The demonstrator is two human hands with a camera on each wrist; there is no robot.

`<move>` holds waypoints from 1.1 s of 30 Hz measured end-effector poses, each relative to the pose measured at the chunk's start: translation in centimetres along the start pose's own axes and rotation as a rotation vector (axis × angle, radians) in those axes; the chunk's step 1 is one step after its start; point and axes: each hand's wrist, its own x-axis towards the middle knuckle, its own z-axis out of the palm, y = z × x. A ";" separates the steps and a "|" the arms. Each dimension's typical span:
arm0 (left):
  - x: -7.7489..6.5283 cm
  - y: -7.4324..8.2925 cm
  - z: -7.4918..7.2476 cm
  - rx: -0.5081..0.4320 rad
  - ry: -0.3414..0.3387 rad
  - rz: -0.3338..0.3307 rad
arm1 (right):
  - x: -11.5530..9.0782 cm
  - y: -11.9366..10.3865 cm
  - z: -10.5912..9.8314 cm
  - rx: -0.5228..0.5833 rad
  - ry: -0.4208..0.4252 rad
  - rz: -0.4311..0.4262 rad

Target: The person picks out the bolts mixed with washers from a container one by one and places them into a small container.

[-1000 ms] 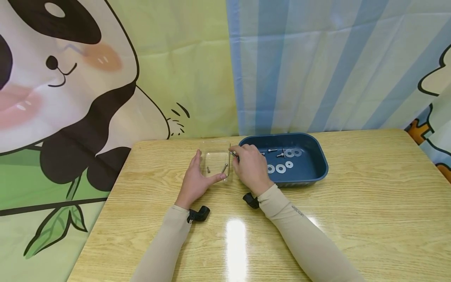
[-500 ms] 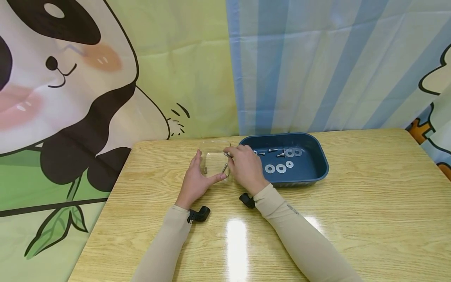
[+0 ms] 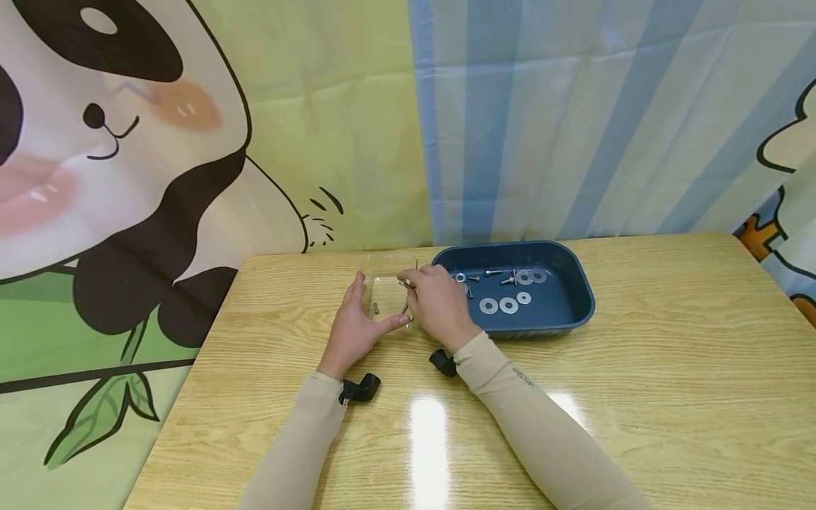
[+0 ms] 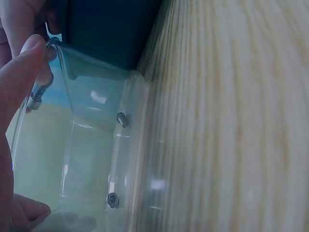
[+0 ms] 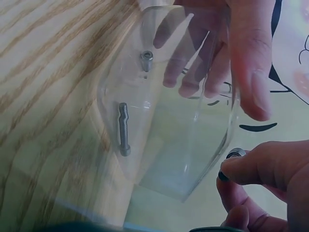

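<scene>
My left hand (image 3: pixel 360 326) holds a clear plastic box (image 3: pixel 385 289) on the table, thumb along its near side and fingers against the left wall. At the box's right rim, my right hand (image 3: pixel 440 301) pinches a socket-head bolt (image 5: pixel 235 153) between thumb and fingers. The left wrist view shows that bolt (image 4: pixel 38 93) with its threads partly visible, up at the rim. Inside the box lie a long bolt (image 5: pixel 123 130) and a short bolt (image 5: pixel 147 63), apart from each other on the bottom.
A dark blue tray (image 3: pixel 554 308) stands right of the box, close beside it. Several washers (image 3: pixel 515 309) and bolts (image 3: pixel 493 273) lie in it. A printed curtain (image 3: pixel 357 127) hangs behind the table's far edge.
My right hand has moved left from the tray's side to the box rim, carrying the bolt. More of the tray's contents show. My left hand stays in place.
</scene>
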 end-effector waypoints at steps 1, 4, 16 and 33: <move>0.0 0.0 0.0 0.001 0.000 0.000 | 0.0 0.0 0.1 0.002 -0.003 -0.001; 0.0 -0.1 0.0 0.002 0.001 0.003 | 0.1 0.1 0.2 0.013 -0.011 -0.006; 0.1 -0.1 0.0 0.014 0.007 0.014 | 0.2 0.2 0.8 0.027 -0.021 -0.043; 0.0 -0.1 0.0 0.013 0.001 0.005 | 0.1 0.1 0.9 0.001 -0.050 -0.020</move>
